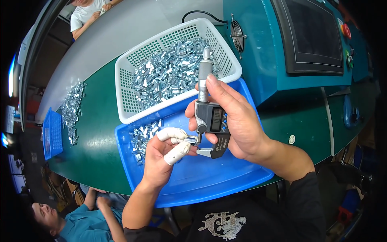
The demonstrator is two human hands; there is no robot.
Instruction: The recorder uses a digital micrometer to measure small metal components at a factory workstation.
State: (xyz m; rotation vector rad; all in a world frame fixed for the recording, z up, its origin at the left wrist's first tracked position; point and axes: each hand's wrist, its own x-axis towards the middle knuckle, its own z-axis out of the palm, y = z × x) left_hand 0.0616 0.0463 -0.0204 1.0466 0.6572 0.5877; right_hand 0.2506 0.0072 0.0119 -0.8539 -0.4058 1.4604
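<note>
My right hand [238,117] is wrapped round a digital micrometer [210,117], thumb and fingers at its ribbed barrel. The micrometer stands nearly upright, its small screen facing me and its frame at the bottom. My left hand [163,155], with white finger cots on some fingers, pinches a small shiny metal part [190,140] at the micrometer's jaws. Whether the jaws touch the part I cannot tell. Both hands are above a blue tray [217,181], where a heap of similar metal parts [139,139] lies at the left end.
A white perforated basket [121,94] full of metal parts rests at the blue tray's far side. At right stands a teal machine [258,52] with a dark screen [312,36]. More parts [72,107] and a blue basket [52,135] are at left. Two people sit nearby.
</note>
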